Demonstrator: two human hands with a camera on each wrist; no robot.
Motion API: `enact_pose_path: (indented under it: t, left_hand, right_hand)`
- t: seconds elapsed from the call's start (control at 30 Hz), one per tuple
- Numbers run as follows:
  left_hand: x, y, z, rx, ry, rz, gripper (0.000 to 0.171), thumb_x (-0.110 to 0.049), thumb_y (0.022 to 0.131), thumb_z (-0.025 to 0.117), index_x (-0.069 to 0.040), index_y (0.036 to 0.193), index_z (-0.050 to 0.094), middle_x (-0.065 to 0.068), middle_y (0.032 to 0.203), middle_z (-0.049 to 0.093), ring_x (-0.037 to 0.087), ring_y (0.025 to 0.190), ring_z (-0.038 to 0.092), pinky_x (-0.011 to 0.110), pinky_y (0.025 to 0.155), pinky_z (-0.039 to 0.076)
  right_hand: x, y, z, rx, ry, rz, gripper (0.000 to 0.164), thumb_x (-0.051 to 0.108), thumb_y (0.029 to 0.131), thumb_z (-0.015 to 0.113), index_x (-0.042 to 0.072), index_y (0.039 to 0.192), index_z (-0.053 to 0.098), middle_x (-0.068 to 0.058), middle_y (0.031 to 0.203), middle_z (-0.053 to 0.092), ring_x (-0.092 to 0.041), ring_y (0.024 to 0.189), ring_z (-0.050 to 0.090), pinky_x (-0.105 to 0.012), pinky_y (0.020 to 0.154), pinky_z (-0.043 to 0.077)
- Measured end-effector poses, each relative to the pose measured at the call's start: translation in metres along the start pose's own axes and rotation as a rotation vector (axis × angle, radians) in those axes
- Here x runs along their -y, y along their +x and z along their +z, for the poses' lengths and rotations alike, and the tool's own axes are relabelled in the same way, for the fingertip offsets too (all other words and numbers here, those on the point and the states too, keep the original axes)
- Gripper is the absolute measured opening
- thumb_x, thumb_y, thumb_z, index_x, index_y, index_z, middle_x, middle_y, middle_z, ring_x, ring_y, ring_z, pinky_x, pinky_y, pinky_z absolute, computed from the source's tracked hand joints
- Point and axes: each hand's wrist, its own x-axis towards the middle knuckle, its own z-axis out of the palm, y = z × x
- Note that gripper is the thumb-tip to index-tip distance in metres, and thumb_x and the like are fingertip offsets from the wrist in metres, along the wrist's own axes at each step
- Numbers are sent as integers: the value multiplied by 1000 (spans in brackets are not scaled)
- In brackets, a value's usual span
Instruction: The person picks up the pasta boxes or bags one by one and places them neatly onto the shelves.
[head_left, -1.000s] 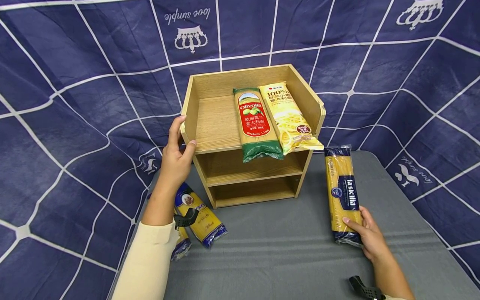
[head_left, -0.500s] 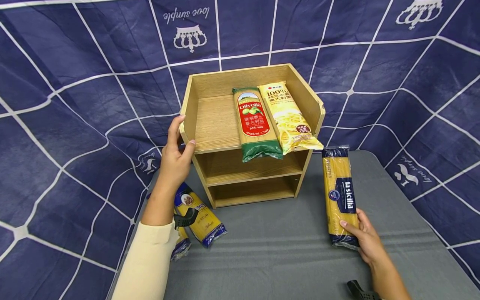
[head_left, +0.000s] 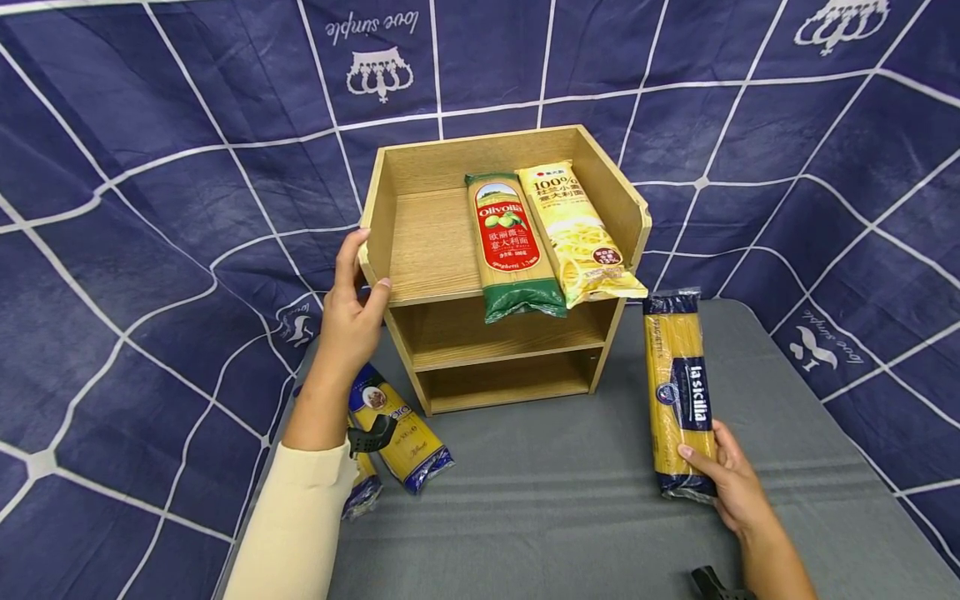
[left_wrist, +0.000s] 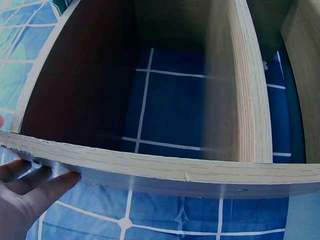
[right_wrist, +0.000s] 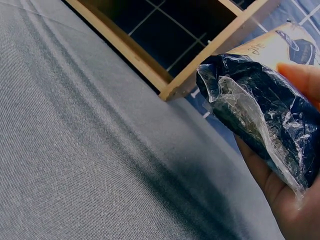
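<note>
A small wooden shelf (head_left: 435, 242) stands at the centre of the head view. My left hand (head_left: 352, 312) grips its left side panel near the top front corner, thumb at the front edge. In the left wrist view, fingers (left_wrist: 55, 187) lie along the panel's outer face. My right hand (head_left: 731, 479) holds a pack of spaghetti (head_left: 675, 392) by its lower end, thumb on the front. The pack is yellow with dark blue ends, standing nearly upright right of the shelf; its crumpled wrapper end (right_wrist: 265, 107) faces the right wrist camera.
On the shelf's top board lie a green-ended spaghetti pack (head_left: 513, 242) and a pale yellow pasta pack (head_left: 577, 233), both jutting over the front edge. Two blue-and-yellow packs, one the nearer pasta pack (head_left: 405, 433), lie on the grey cloth (head_left: 525, 500) behind the left forearm.
The spaghetti pack and right hand have shifted slightly left in the head view, mostly in the first half second. The left hand stays at the shelf panel.
</note>
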Motion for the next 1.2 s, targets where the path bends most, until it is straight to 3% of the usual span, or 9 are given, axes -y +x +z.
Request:
enact_pose_path:
  t: [0.2, 0.4, 0.63, 0.87, 1.03, 1.2]
  left_hand:
    - [-1, 1, 1, 7, -6, 9, 64, -9, 98, 54, -36, 152, 34, 8, 153, 50, 23, 134, 53, 51, 101, 47]
    - [-1, 1, 1, 8, -4, 5, 64, -9, 98, 55, -37, 152, 35, 9, 151, 52, 22, 133, 54, 50, 101, 47]
    - [-1, 1, 1, 7, -22, 30, 64, -6, 99, 53, -35, 153, 34, -4, 157, 45, 21, 135, 52, 50, 102, 45]
    - [-1, 0, 0, -10, -1, 8, 64, -7, 98, 54, -37, 151, 36, 10, 142, 60, 21, 124, 58, 43, 97, 46]
    - [-1, 0, 0, -9, 0, 4, 64, -8, 98, 54, -38, 151, 36, 12, 140, 61, 21, 122, 59, 33, 93, 47]
    - [0, -1, 0, -9, 5, 7, 63, -8, 98, 54, -38, 151, 36, 14, 140, 61, 23, 121, 60, 42, 94, 48]
  right_hand:
    - [2, -4, 3, -9, -10, 0, 48, -10, 99, 48, 26, 131, 49, 12, 109, 72, -7, 91, 72, -26, 74, 59]
    - [3, -8, 6, 7, 0, 1, 49, -10, 99, 48, 26, 133, 49, 11, 111, 72, -8, 93, 72, -28, 75, 59]
    - [5, -12, 10, 33, 27, -9, 51, -12, 99, 46, 26, 133, 49, 10, 111, 73, -9, 93, 72, -29, 75, 60]
    - [8, -14, 14, 32, 23, -4, 52, -13, 98, 46, 27, 131, 52, 10, 111, 74, -10, 93, 73, -30, 75, 60]
    - [10, -15, 16, 40, 10, -6, 52, -13, 98, 47, 26, 131, 52, 10, 113, 73, -10, 95, 73, -31, 76, 60]
    - [11, -15, 21, 33, -9, -2, 52, -13, 97, 49, 26, 131, 53, 11, 113, 73, -9, 96, 72, -31, 77, 60]
